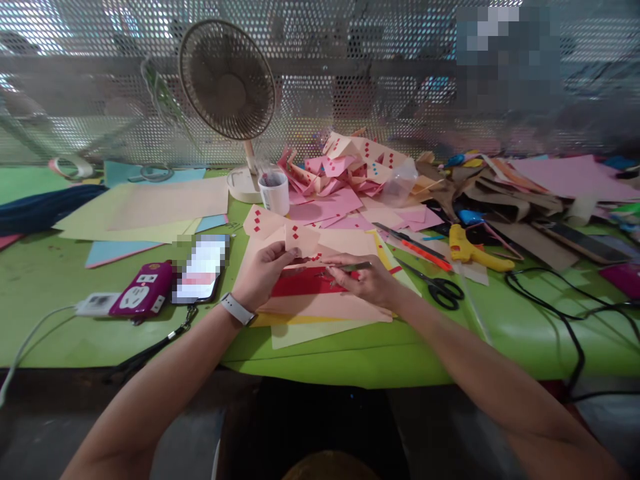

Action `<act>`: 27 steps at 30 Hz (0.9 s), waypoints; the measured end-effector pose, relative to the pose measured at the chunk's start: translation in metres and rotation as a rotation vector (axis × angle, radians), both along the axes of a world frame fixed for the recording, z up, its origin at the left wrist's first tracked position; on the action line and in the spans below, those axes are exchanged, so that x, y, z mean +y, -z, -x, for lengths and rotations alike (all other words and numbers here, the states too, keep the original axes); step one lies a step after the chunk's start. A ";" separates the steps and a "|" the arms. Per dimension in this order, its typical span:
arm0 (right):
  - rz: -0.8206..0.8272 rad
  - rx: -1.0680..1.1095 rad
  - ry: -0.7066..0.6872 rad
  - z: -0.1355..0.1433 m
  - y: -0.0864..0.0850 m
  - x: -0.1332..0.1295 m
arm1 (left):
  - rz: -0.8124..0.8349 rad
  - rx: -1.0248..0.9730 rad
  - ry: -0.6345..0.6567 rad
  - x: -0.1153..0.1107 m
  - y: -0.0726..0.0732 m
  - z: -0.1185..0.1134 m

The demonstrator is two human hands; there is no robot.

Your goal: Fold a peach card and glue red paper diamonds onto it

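On the far left of my green table, a white plug block with a cable was joined to a purple device; the pale panels on its face carried marks too small to read, as did the block's grey label. Just beside it lay a phone, its screen blurred out. Behind stood a fan and a white cup, any print on it unreadable.

My left hand, below a white wristband, pinched patterned paper, pale pink with red diamonds, between thumb and fingers, above a red sheet on stacked paper. My right hand, close beside it over the red sheet, had its fingers closed around a slim tool. Further right lay black-handled scissors and a yellow glue gun.
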State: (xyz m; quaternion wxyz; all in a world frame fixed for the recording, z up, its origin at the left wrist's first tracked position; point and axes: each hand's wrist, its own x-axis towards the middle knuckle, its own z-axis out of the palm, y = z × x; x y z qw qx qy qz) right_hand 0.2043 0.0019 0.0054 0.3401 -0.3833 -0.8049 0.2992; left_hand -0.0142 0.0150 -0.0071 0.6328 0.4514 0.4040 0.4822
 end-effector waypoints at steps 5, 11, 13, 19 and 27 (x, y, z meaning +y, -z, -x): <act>0.069 0.104 0.013 -0.004 -0.003 0.000 | -0.008 0.003 -0.011 0.001 0.000 0.000; 0.047 0.384 0.120 -0.004 -0.007 -0.003 | 0.025 -0.040 -0.015 -0.003 -0.004 -0.005; -0.009 0.490 0.181 -0.002 -0.006 -0.002 | 0.043 -0.049 -0.013 -0.006 -0.005 -0.008; -0.073 0.595 0.237 0.002 0.001 0.001 | 0.017 -0.018 0.057 -0.012 -0.004 -0.015; -0.088 0.543 0.192 -0.001 0.007 0.003 | -0.044 0.027 0.069 -0.013 -0.005 -0.016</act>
